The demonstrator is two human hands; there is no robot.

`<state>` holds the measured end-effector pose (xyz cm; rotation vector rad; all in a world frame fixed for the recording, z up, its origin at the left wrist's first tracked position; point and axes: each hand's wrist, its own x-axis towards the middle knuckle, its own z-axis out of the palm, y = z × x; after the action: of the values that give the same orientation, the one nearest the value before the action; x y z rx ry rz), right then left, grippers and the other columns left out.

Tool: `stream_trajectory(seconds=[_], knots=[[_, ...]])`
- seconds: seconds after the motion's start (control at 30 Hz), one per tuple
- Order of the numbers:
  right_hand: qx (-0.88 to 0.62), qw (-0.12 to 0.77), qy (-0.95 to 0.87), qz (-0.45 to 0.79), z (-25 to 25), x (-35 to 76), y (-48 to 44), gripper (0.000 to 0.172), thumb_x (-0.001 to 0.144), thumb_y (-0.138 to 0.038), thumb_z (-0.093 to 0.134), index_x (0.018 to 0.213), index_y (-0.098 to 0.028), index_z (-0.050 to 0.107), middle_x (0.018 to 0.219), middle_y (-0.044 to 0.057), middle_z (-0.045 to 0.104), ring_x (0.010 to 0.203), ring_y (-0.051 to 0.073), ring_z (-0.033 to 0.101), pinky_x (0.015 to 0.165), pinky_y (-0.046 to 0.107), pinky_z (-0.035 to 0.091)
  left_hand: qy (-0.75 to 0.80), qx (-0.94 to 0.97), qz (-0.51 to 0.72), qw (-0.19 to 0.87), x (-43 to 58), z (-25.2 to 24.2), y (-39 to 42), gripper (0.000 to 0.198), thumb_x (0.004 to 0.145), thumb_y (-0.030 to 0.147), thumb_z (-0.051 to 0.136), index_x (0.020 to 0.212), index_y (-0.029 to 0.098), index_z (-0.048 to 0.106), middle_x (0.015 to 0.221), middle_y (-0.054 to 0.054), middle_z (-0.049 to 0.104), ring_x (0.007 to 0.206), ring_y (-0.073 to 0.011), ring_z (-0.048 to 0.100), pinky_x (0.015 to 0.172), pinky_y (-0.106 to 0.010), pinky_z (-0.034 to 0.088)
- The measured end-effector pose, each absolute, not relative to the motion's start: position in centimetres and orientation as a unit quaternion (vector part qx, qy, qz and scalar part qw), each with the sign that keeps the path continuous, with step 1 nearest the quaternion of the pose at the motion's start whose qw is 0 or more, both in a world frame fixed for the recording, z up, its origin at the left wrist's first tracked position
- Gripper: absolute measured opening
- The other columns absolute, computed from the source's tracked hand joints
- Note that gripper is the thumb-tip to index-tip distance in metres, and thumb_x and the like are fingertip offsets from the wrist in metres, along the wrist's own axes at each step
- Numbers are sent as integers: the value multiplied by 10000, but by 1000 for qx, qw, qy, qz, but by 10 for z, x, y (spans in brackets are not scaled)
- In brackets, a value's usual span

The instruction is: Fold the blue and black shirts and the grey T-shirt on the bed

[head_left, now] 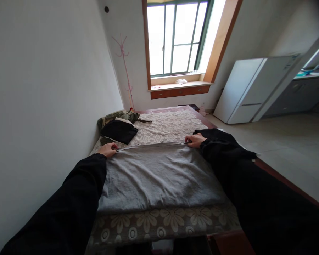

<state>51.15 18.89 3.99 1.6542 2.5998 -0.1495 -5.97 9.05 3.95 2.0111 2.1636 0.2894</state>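
Observation:
A grey cloth garment (159,177) lies spread across a table covered with a flower-patterned cloth (172,122), with soft wrinkles running over it. At its far left corner my left hand (108,150) pinches the edge. My right hand (195,140) grips the far edge on the right side, its fingers closed on the fabric. The far edge is drawn fairly straight between the two hands. Beside my right forearm lies a black cloth (218,136), partly hidden by the sleeve.
Behind my left hand, a black folded cloth (119,131) and an olive-green bag or garment (117,116) sit near the left wall. A pink coat stand (126,71) rises beyond the table. Window ahead; white fridge (244,88) at the right.

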Motion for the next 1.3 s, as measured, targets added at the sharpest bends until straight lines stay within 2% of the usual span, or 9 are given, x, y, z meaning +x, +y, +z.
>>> stream_trajectory(seconds=[0.13,0.2,0.37,0.43,0.57,0.7,0.87,1.03,1.3], knots=[[526,31,845,-91,35,493,202,604,756,-446,703,1318,-243,613,1067,61,729,971,247,680,835,309,469,699,703,66,114,-41,42,106,390,733,483,657,1044,258,727,1048,-58,772,972,-258,697,790,-297,495],[522,31,846,-106,34,485,209,663,712,-454,750,1317,-224,609,1039,72,724,960,255,677,802,295,478,689,713,53,121,-33,42,112,493,714,605,666,1053,253,729,1081,-77,762,987,-274,688,786,-303,494],[502,30,853,-143,36,481,220,344,722,-514,720,910,-227,699,841,35,686,859,244,646,722,287,455,656,739,42,149,-30,43,119,562,672,716,671,973,246,742,991,-74,758,929,-268,683,750,-294,485],[493,23,854,-163,38,484,220,342,773,-554,655,836,-218,679,773,21,656,808,223,624,692,280,441,647,744,49,159,-34,44,118,515,702,688,647,938,239,733,957,-68,754,908,-257,681,749,-293,484],[483,1,852,-202,37,490,217,478,845,-648,524,879,-197,678,760,15,648,754,193,593,658,268,440,624,758,74,175,-38,44,117,477,721,653,636,931,229,699,979,-63,745,924,-247,671,775,-295,492],[490,-18,847,-207,36,492,218,589,880,-718,436,872,-185,687,757,26,655,742,191,589,655,268,448,605,771,90,176,-37,46,114,499,661,617,730,978,237,669,985,-42,731,856,-231,662,733,-292,486],[517,-30,843,-148,35,487,221,492,948,-591,437,791,-196,685,782,52,680,783,209,604,682,275,439,611,768,116,155,-38,48,115,338,807,575,609,878,244,630,858,-21,712,822,-218,652,725,-292,476],[545,-30,835,-75,33,482,219,381,984,-453,450,873,-208,719,1008,111,729,958,250,640,773,296,445,642,746,136,115,-43,43,118,314,894,542,516,918,253,637,875,-35,722,825,-227,668,742,-305,457],[580,22,813,-46,29,493,204,220,889,-381,592,949,-251,758,1050,71,754,998,256,662,803,305,473,700,697,126,87,-58,31,105,319,883,518,534,940,262,715,879,-56,741,838,-255,684,744,-321,458]])
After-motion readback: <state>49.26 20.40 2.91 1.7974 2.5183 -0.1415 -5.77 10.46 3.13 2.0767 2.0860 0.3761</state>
